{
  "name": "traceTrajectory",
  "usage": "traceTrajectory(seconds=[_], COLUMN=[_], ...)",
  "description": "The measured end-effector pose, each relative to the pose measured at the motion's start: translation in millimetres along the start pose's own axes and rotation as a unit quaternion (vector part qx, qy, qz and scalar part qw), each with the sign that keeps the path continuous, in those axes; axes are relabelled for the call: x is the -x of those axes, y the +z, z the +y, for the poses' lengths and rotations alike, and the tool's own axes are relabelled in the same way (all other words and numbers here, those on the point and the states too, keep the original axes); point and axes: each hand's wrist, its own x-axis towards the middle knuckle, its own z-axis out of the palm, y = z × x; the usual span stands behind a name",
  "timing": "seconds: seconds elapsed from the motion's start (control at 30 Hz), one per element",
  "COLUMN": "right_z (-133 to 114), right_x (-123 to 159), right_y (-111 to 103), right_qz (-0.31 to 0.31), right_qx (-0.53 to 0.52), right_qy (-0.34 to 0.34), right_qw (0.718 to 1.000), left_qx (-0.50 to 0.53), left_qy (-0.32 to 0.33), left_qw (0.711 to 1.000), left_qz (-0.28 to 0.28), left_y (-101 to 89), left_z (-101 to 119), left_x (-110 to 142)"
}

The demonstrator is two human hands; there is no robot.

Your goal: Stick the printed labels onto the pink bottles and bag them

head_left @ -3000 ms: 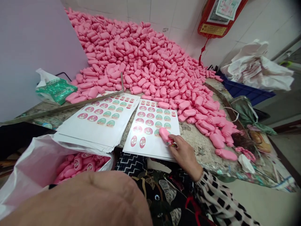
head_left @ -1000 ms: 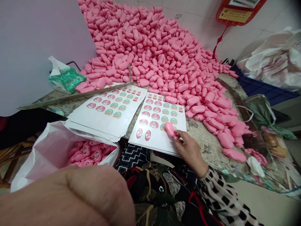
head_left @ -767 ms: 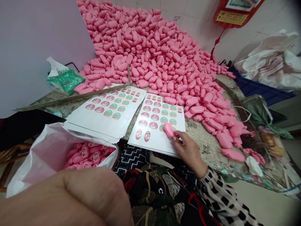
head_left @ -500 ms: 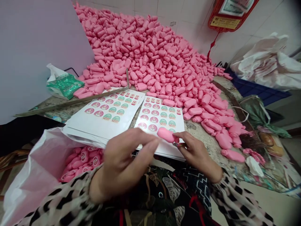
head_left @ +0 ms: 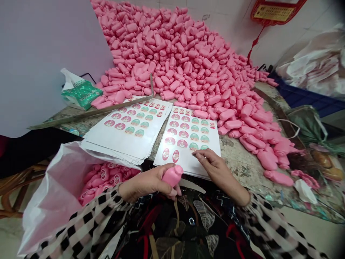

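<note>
The bottle (head_left: 172, 176) sits in the left hand (head_left: 151, 183), at the near edge of the right sheet (head_left: 185, 159) and above the lap, tilted with its neck up and towards the far right. It looks like hollow plastic, so probably light, slightly springy when squeezed and hard to break; its smooth, rounded sides could slip or roll, so the wide body seems the best place to grip, leaving the neck free. The left hand is curled around that body, its forearm reaching in from the near left. The right hand (head_left: 215, 167) is palm down over the near right part of the right sheet, forearm slanting from the near right, thumb and index tips close together and pointing left; whether they pinch anything cannot be told. Beside it to the left lies the left stack (head_left: 115, 144), with the bag (head_left: 63, 172) of labelled bottles (head_left: 104, 175) nearer, and a pile (head_left: 175, 68) of plain pink bottles on the far side.
</note>
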Motion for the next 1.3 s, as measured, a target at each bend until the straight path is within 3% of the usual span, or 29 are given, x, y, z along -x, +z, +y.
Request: traceTrajectory(seconds=[0.1, 0.2, 0.3, 0.43, 0.5, 0.57, 0.7, 1.03, 1.3], right_z=[14, 13, 5, -1, -2, -2, -3, 0, -2], right_x=[-9, -16, -21, -23, -23, -23, -23, -20, -10], right_y=[21, 34, 42, 47, 49, 49, 48, 47, 69], right_qz=[0.021, 0.008, 0.004, 0.011, 0.010, 0.007, -0.007, -0.025, 0.063], right_qx=[0.069, 0.163, 0.228, 0.285, 0.303, 0.316, 0.334, 0.299, 0.207], right_qy=[0.017, 0.009, 0.011, 0.019, 0.017, 0.014, -0.001, -0.010, 0.072], right_qw=[0.997, 0.987, 0.973, 0.958, 0.953, 0.949, 0.942, 0.954, 0.974], left_qx=[0.000, -0.072, -0.297, -0.537, -0.599, -0.635, -0.664, -0.672, -0.668], left_qy=[0.052, 0.114, 0.158, 0.204, 0.183, 0.141, 0.101, 0.099, 0.097], left_qw=[0.996, 0.970, 0.883, 0.755, 0.711, 0.686, 0.667, 0.654, 0.658], left_qz=[0.066, 0.201, 0.327, 0.317, 0.320, 0.326, 0.324, 0.334, 0.334], left_y=[-5.6, -10.0, -14.5, -20.1, -21.4, -21.6, -20.5, -21.1, -21.7], left_z=[-9, -11, -9, -11, -11, -10, -8, -12, -11], left_x=[3, 1, -5, -14, -18, -20, -20, -19, -20])
